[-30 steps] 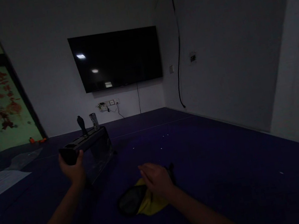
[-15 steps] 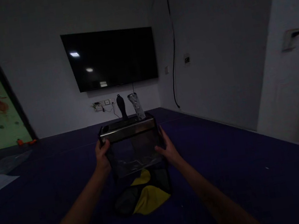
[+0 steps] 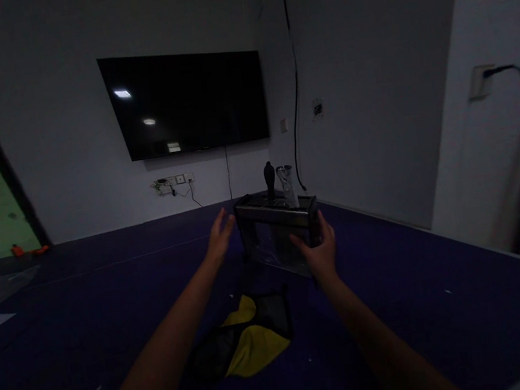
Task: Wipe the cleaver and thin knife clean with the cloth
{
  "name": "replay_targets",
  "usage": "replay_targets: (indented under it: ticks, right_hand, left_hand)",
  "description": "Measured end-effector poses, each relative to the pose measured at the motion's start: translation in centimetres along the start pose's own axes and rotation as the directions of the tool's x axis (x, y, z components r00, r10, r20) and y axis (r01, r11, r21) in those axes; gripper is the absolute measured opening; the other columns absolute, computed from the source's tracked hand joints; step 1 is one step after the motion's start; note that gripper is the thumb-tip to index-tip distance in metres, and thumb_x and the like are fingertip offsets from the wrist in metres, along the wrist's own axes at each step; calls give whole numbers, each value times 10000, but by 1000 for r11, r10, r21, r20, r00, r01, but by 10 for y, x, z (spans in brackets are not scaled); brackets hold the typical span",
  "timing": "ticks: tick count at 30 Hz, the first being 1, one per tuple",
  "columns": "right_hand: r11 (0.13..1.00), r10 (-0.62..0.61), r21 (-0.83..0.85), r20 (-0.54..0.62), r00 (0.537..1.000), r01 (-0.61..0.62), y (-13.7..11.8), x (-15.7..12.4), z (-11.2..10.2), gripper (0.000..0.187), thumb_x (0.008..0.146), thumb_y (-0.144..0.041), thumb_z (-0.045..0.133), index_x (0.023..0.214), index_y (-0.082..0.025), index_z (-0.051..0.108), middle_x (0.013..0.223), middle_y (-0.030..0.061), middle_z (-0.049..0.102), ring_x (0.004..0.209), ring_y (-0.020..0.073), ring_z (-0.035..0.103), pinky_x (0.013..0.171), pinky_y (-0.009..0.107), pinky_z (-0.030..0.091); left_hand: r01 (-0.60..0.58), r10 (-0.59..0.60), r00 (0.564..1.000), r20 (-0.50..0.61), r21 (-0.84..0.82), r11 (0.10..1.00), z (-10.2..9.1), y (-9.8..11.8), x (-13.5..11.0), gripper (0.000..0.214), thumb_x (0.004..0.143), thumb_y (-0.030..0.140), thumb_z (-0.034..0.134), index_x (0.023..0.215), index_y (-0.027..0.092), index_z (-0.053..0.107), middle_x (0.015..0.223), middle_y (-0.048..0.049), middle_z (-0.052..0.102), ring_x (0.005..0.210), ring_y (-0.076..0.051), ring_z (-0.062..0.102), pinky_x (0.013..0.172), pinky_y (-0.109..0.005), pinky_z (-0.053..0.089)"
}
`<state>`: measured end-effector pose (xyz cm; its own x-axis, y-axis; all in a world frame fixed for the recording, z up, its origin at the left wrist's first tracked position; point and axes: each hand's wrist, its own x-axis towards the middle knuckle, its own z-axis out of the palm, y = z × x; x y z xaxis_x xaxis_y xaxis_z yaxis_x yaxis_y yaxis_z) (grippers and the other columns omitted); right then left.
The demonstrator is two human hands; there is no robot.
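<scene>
Clear tank (image 3: 272, 248) with a dark lid (image 3: 274, 209) looks lifted. The right hand (image 3: 320, 252) is curled round its near right corner, probably taking the weight. The left hand (image 3: 220, 237) is spread flat just off the tank's left end, apparently not touching. Two small uprights (image 3: 279, 185) stand above the right hand. A yellow-black bag (image 3: 253, 346) lies beneath both hands, with the TV (image 3: 187, 98) beyond.

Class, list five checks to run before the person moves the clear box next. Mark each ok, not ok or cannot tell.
1. Right hand grips the clear box at its right end: ok.
2. Left hand on the box: not ok, open beside its left end.
3. Dark piece and clear piece upright on the lid: ok.
4. Box contents: cannot tell, too dim.
5. Yellow-black cloth out from under the box: cannot tell.
</scene>
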<state>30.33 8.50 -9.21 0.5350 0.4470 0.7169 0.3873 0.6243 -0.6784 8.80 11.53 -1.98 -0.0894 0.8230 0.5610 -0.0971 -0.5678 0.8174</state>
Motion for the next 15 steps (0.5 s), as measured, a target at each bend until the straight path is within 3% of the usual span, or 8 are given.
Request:
replay_targets:
  ticks: [3,7,9,15]
  right_hand:
    - [967,-115,-238,-107,988,87,9,5,-9,859,606,-523,687,1333,-214,351,1200,116,367,1111,269,411,930,415,348]
    - [911,-204,-396,-197,959,112,25,10,-18,848,630,-551,660,1333,-188,357,1144,117,374,1086,277,402,927,413,339]
    - [896,-210,-436,-246,946,85,32,12,-21,850,634,-565,651,1331,-172,363,1136,125,376,1080,286,398,928,422,333]
    - [890,-157,-455,-359,920,-26,49,17,-26,893,607,-579,662,1329,-145,365,1124,132,371,1051,289,407,908,416,350]
  left_hand:
    - [0,2,1000,-10,124,992,-7,-6,-26,517,638,473,671,1066,191,603,1202,-111,560,1167,-241,460,1011,-395,281]
    - [-70,32,993,111,356,932,-23,-12,-81,289,698,403,630,904,207,680,1016,-90,655,1014,-224,558,940,-402,361]
    - [-154,65,974,217,427,891,-31,-11,-107,221,747,393,574,783,215,700,883,-69,680,896,-203,592,854,-375,420]
    - [-334,209,940,269,600,727,-45,-4,-161,273,766,367,571,582,180,646,570,-19,565,596,-133,536,565,-239,404]
